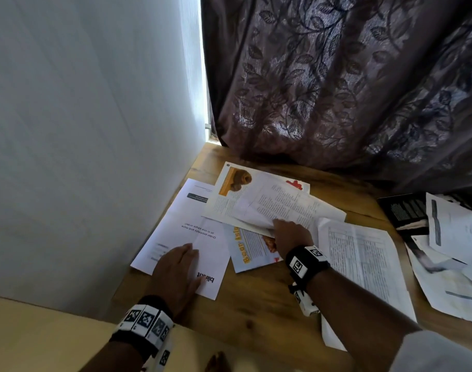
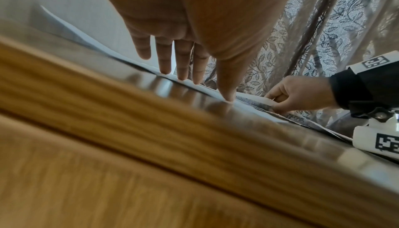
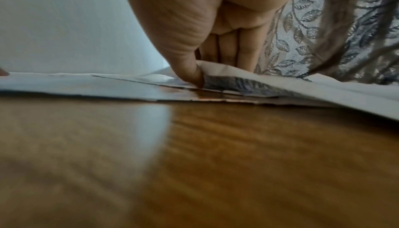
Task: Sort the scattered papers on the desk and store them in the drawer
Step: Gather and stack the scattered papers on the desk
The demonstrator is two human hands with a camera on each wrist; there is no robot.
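Loose papers lie spread over the wooden desk (image 1: 261, 299). My left hand (image 1: 176, 267) lies flat, fingers straight, on a white printed sheet (image 1: 181, 224) at the desk's left. In the left wrist view the left hand's fingers (image 2: 181, 60) stretch out over that sheet's edge. My right hand (image 1: 288, 234) pinches the near corner of a text-printed sheet (image 1: 283, 208) that tops a colour brochure page (image 1: 229, 191). The right wrist view shows the thumb (image 3: 194, 72) under the lifted sheet corner (image 3: 226, 76) and fingers on top. A "Bear Island" leaflet (image 1: 251, 248) lies beneath the right hand.
A table-printed page (image 1: 363, 259) lies right of my right arm. More papers (image 1: 452, 253) and a dark booklet (image 1: 404, 210) pile up at the far right. A white wall (image 1: 82, 130) bounds the desk's left; a leaf-patterned curtain (image 1: 337, 76) hangs behind.
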